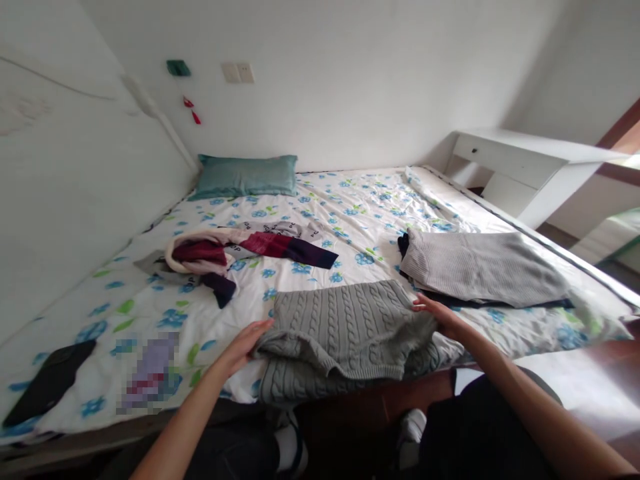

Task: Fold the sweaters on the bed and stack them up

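Head view: two hands [250, 343] [440, 313], one grey sweater [345, 327]

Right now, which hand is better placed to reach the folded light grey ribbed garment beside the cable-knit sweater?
Right, probably. The right hand rests on the grey cable-knit sweater's far edge, just below the light grey ribbed garment; the left hand is at the opposite edge.
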The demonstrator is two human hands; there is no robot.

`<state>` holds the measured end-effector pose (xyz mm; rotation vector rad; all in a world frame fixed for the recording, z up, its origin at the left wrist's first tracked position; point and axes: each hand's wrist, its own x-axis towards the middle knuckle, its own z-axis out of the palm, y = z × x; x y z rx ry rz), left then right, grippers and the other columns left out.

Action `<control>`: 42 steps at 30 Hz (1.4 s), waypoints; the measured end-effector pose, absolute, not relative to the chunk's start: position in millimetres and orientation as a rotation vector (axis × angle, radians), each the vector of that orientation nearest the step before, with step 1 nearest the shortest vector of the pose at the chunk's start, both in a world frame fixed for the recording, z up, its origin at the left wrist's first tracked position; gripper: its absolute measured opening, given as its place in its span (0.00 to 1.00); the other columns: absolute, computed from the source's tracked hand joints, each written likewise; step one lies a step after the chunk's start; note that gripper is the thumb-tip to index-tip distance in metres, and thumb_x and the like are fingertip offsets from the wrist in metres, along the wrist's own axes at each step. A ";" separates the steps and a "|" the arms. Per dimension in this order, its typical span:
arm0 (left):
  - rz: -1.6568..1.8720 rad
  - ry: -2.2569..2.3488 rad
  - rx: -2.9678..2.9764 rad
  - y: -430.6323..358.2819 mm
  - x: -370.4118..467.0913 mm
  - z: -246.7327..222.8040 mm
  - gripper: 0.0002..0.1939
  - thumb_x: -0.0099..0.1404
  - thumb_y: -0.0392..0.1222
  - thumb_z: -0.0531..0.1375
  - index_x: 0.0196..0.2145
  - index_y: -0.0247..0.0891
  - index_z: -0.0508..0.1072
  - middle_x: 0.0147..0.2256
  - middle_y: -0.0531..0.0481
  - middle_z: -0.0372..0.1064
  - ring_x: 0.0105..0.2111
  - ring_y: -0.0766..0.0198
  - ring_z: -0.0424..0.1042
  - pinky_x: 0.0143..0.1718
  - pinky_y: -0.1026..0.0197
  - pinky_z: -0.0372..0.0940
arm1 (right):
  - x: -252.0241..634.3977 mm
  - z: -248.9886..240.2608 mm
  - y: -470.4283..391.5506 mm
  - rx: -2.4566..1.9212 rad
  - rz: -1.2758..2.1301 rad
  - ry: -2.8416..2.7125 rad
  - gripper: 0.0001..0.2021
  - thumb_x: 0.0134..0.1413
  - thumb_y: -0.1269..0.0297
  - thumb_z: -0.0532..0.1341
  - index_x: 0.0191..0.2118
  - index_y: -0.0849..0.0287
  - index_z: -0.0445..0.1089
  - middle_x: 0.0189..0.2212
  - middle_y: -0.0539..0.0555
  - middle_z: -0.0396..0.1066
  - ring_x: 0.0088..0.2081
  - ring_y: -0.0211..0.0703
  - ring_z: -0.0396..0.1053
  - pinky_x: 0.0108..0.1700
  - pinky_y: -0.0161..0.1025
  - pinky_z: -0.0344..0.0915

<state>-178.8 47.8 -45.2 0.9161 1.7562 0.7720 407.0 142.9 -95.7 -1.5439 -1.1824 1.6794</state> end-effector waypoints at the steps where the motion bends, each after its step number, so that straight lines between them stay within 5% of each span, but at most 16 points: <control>1: 0.803 1.801 0.977 44.6 -170.9 -46.9 0.56 0.48 0.73 0.74 0.66 0.38 0.71 0.64 0.30 0.74 0.63 0.37 0.74 0.61 0.44 0.72 | 402.8 -96.1 141.5 -1.569 1.593 -1.253 0.37 0.47 0.32 0.72 0.54 0.55 0.72 0.51 0.59 0.77 0.43 0.48 0.75 0.40 0.40 0.72; 4: 0.886 1.752 1.090 33.9 -160.6 -40.5 0.66 0.39 0.59 0.82 0.72 0.41 0.65 0.72 0.28 0.65 0.70 0.37 0.69 0.69 0.46 0.66 | 398.4 -96.1 139.7 -1.513 1.495 -1.353 0.41 0.32 0.43 0.82 0.53 0.55 0.72 0.45 0.54 0.75 0.41 0.46 0.74 0.41 0.38 0.71; 9: 0.783 1.479 1.111 12.4 -189.7 -13.0 0.60 0.54 0.53 0.78 0.79 0.56 0.58 0.80 0.40 0.53 0.73 0.40 0.66 0.69 0.47 0.67 | 417.1 -93.1 138.0 -1.312 1.739 -1.198 0.43 0.40 0.43 0.81 0.61 0.52 0.70 0.48 0.56 0.78 0.45 0.48 0.78 0.44 0.39 0.74; 16: 0.511 1.658 1.693 -1.3 -197.0 -53.1 0.53 0.56 0.50 0.71 0.77 0.44 0.65 0.79 0.39 0.56 0.79 0.42 0.52 0.80 0.42 0.46 | 424.1 -119.7 140.5 -1.618 1.439 -1.516 0.42 0.41 0.49 0.81 0.63 0.58 0.75 0.55 0.63 0.79 0.53 0.55 0.79 0.54 0.45 0.75; 19: 0.640 1.802 1.582 6.6 -188.8 -68.2 0.49 0.59 0.61 0.71 0.73 0.40 0.69 0.75 0.35 0.63 0.76 0.40 0.60 0.77 0.43 0.57 | 423.2 -122.6 148.4 -1.747 1.401 -1.513 0.41 0.49 0.45 0.78 0.65 0.60 0.74 0.57 0.66 0.79 0.53 0.57 0.79 0.55 0.47 0.76; 22: 0.801 1.890 1.214 23.6 -183.2 -65.4 0.46 0.53 0.72 0.73 0.58 0.34 0.79 0.59 0.30 0.81 0.64 0.36 0.76 0.64 0.44 0.73 | 418.5 -118.7 156.4 -1.826 1.372 -1.521 0.33 0.54 0.39 0.76 0.54 0.62 0.81 0.50 0.65 0.82 0.52 0.59 0.80 0.54 0.45 0.76; 25: 0.855 1.722 0.930 43.6 -177.5 -53.8 0.39 0.47 0.72 0.77 0.43 0.35 0.82 0.45 0.33 0.86 0.50 0.41 0.84 0.51 0.49 0.80 | 406.3 -114.3 162.9 -1.735 1.563 -1.476 0.31 0.55 0.35 0.74 0.47 0.62 0.82 0.45 0.62 0.84 0.49 0.57 0.81 0.50 0.44 0.78; 28: 0.729 1.581 0.682 61.9 -166.9 -45.5 0.33 0.48 0.70 0.77 0.37 0.39 0.81 0.40 0.34 0.86 0.44 0.41 0.86 0.46 0.46 0.82 | 390.0 -108.0 169.0 -1.636 1.822 -1.312 0.30 0.59 0.38 0.72 0.51 0.61 0.80 0.47 0.61 0.84 0.48 0.53 0.82 0.48 0.45 0.81; 34: 0.619 1.514 0.637 85.6 -143.9 -33.9 0.26 0.49 0.62 0.78 0.37 0.41 0.82 0.37 0.36 0.86 0.45 0.37 0.87 0.47 0.43 0.82 | 371.3 -72.8 167.2 -1.443 1.946 -1.149 0.38 0.56 0.61 0.75 0.71 0.53 0.68 0.49 0.57 0.84 0.42 0.49 0.83 0.43 0.42 0.82; 42: 0.870 1.478 0.798 112.4 -178.9 43.3 0.23 0.60 0.52 0.74 0.47 0.33 0.82 0.39 0.38 0.86 0.41 0.43 0.86 0.47 0.46 0.81 | 386.0 -15.9 178.7 -1.095 1.838 -1.175 0.45 0.59 0.61 0.72 0.80 0.47 0.59 0.55 0.54 0.83 0.47 0.51 0.84 0.48 0.44 0.83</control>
